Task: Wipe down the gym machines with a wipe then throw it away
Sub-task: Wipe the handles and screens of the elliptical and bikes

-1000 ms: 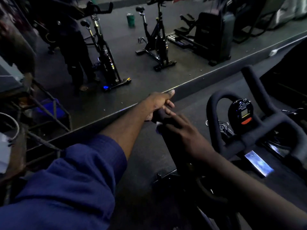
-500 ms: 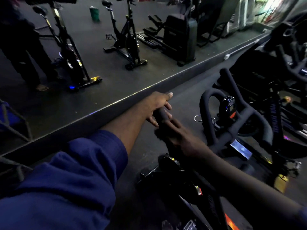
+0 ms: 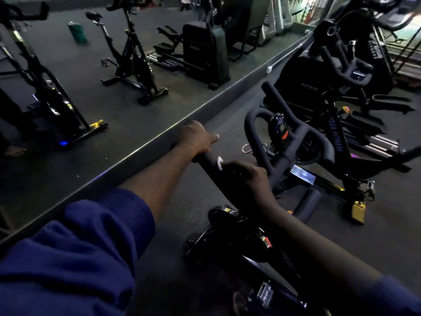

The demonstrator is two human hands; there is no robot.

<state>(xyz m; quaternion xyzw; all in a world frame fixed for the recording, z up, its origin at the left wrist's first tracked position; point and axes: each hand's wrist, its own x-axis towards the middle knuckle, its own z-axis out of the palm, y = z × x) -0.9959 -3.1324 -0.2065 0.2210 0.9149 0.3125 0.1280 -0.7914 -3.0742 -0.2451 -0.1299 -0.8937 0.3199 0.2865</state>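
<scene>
A blue sleeve [image 3: 79, 247] covers the left upper arm, and the bare forearm reaches straight ahead. The right hand [image 3: 248, 176] curls its fingers round a white wipe [image 3: 219, 163], pressing it against the black handlebar [image 3: 208, 161]. Just beyond, the left hand [image 3: 196, 137] grips the bar's end. Another spin bike [image 3: 296, 137] stands farther off, beside a mirror [image 3: 114, 87].

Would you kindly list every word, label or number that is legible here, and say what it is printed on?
Nothing reads with certainty.
Bike frame: pale lettering along the tube, too blurred to read.
Black housing: small pale mark, too small to read.
Far upright: pale lettering, blurred.
Console: a logo and an orange patch, no legible digits.
</scene>
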